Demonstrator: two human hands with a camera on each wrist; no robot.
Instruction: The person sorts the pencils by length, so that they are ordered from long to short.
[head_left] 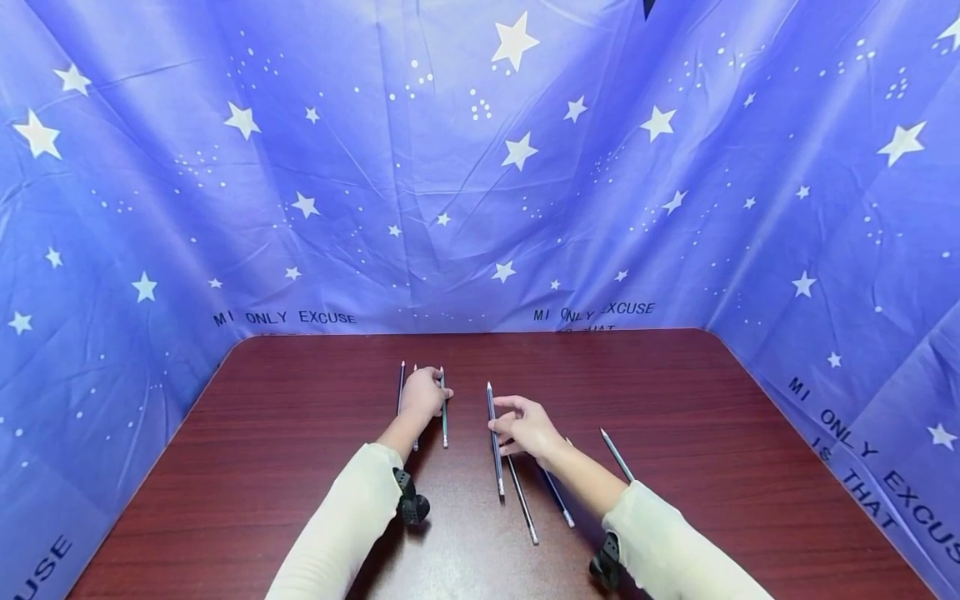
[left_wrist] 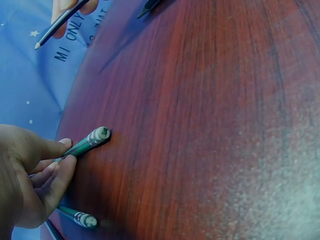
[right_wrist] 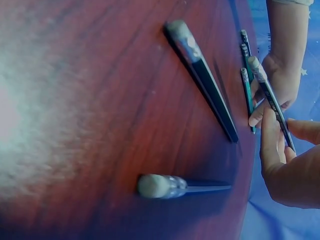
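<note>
My left hand (head_left: 424, 393) pinches a green pencil (head_left: 445, 429) between thumb and fingers on the left part of the table. In the left wrist view its white eraser end (left_wrist: 102, 133) points toward the camera. A second green pencil (left_wrist: 80, 217) and a dark pencil (head_left: 401, 379) lie just left of it, partly hidden by the hand. My right hand (head_left: 528, 427) holds a dark blue pencil (head_left: 495, 454) by its middle, raised over the table, with its tip pointing away from me. Beneath and beside that hand lie a dark pencil (head_left: 522, 500) and a blue pencil (head_left: 558, 498).
Further right, another pencil (head_left: 615, 454) lies partly under the right sleeve. The dark red wooden table (head_left: 300, 467) ends at a blue star-printed curtain (head_left: 450, 167) at the back and sides. Each wrist carries a small black camera (head_left: 411, 498).
</note>
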